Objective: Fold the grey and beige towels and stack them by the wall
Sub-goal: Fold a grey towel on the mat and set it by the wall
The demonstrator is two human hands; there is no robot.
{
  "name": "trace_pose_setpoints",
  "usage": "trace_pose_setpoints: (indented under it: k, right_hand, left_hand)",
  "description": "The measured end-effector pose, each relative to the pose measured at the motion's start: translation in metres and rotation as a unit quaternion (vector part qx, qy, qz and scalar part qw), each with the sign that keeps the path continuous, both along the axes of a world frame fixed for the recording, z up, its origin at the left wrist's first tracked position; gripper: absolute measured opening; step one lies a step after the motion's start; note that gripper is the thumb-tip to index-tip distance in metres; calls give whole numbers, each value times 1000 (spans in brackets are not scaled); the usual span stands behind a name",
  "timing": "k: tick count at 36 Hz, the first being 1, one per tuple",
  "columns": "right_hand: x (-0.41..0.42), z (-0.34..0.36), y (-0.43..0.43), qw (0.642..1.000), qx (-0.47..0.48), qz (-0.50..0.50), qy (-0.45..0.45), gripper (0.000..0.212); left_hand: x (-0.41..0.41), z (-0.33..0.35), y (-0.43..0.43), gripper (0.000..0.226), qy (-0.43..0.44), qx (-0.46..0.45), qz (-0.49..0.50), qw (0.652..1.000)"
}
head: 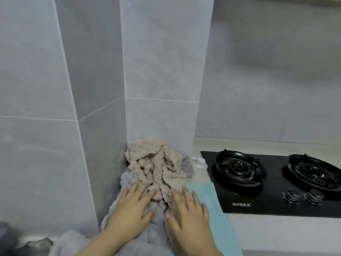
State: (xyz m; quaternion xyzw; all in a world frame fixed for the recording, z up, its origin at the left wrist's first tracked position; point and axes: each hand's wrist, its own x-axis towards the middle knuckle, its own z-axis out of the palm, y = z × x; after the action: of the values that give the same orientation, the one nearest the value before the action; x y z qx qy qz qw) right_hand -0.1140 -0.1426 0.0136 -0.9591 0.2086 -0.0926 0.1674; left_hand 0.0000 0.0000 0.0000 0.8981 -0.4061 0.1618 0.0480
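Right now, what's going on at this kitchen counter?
A person's left hand and right hand lie flat, fingers straight, on a heap of towels in the tiled wall corner. The crumpled beige fluffy towel sits on top of the grey fluffy towel; neither is folded yet. A light blue cloth lies beside them, next to the black two-burner gas hob.

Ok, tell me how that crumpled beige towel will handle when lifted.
The beige towel lies in loose bunched folds, so it is probably floppy and will sag from any grip. Its nubby pile looks grippy, not slippery.
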Motion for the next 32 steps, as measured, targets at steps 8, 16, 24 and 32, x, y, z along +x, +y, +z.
trace_pose_setpoints:
  k: [8, 16, 24, 32]
  right_hand:
    - [2, -87, 25, 999, -15, 7, 31, 71]
    - [-7, -116, 27, 999, -22, 33, 16, 74]
    - [-34, -112, 34, 984, 117, 67, -116, 35]
    - [-80, -94, 67, 905, 354, 125, -202, 25]
  left_hand:
    - [1, -47, 24, 70, 91, 15, 35, 995]
    - [-2, -57, 22, 84, 119, -144, -42, 982]
    - [-47, -42, 65, 31, 28, -366, -164, 915]
    - [-70, -80, 115, 75, 90, -52, -127, 986]
